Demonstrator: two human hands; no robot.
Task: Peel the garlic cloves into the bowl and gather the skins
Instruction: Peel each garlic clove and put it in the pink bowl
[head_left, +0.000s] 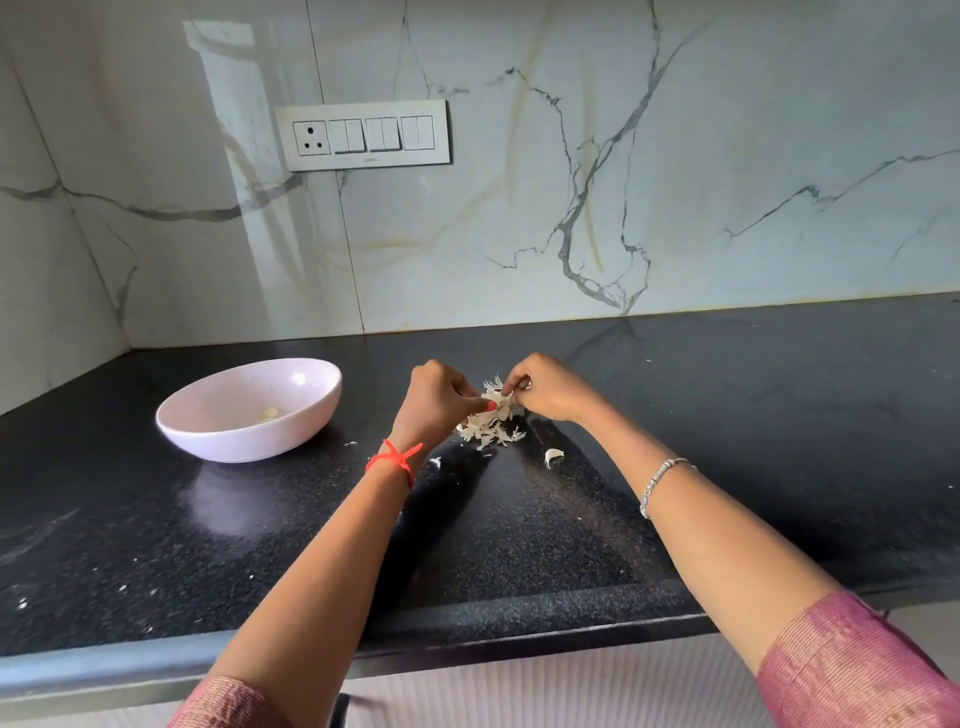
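Both hands, fingers curled, pinch one skin-clad garlic bit (503, 399) betw. them, left hand (441, 402) & right hand (545, 389), just over the heap of white papery skins (491, 432) on black speckled stone counter (727, 441). Pale pink round bowl (228, 441) sits to the left w/ a peeled clove (269, 413) inside.

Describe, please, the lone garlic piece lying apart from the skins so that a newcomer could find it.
Start at the black countertop and find the heap of papery skins right of the pale bowl. Just right of it, nearer the counter's front edge, lies the lone garlic piece: thick, curved and whole, not thin flakes.
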